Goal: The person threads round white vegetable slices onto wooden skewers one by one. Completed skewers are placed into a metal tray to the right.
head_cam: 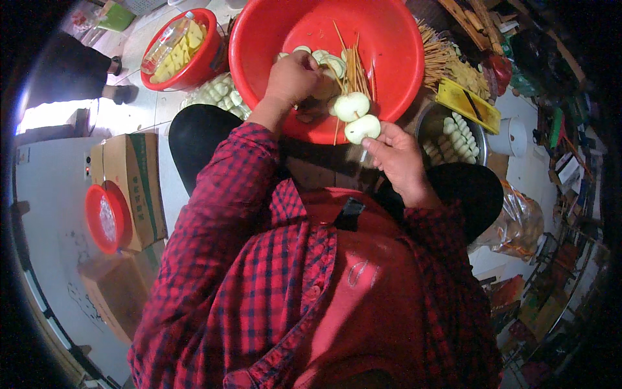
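Note:
My right hand [401, 158] pinches a pale round slice [362, 130], which sits on a thin wooden skewer with a second pale slice [352, 106] just above it. My left hand [294, 78] is curled over the near left part of a big red plastic basin [408, 63]; what its fingers grip is hidden. More pale green-white slices [332, 63] lie in the basin just beyond that hand. A bundle of wooden skewers [356, 73] leans in the basin, right of the left hand and beyond the skewered slices.
A red bucket [211, 34] with yellow pieces and a clear plastic bottle [166, 46] stands upper left, near another person's feet [119, 94]. Right are piled skewers [435, 56], a yellow peeler-like board [468, 105] and a metal bowl [484, 146] of pale skewered pieces. Cardboard boxes [131, 189] stand left.

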The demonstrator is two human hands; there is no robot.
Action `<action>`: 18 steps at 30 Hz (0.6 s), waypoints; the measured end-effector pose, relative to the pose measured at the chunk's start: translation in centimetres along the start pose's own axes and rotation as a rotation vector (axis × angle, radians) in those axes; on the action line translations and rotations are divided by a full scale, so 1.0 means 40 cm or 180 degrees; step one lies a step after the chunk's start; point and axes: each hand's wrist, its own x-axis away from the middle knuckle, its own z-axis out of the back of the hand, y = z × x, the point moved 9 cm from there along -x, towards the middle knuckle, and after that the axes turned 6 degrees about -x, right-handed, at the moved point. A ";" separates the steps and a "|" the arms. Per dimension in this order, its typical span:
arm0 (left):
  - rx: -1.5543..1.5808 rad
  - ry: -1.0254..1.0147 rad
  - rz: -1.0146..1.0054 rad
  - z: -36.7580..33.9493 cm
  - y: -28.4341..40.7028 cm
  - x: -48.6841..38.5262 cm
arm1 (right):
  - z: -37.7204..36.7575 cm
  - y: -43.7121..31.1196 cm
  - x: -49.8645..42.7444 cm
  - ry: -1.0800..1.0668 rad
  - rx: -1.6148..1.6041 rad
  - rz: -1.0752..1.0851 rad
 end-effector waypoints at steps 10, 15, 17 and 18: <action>0.3847 0.0120 0.1423 0.018 -0.123 -0.026 | -0.013 0.018 -0.001 -0.0206 0.0102 -0.0013; 0.4110 0.0304 0.1586 0.022 -0.115 -0.017 | -0.011 0.020 -0.003 -0.0218 0.0194 -0.0007; 0.4066 0.0374 0.1587 0.032 -0.100 -0.012 | -0.009 0.021 -0.004 -0.0229 0.0213 0.0002; 0.4009 0.0387 0.1565 0.036 -0.101 -0.014 | -0.011 0.020 -0.003 -0.0243 0.0206 0.0004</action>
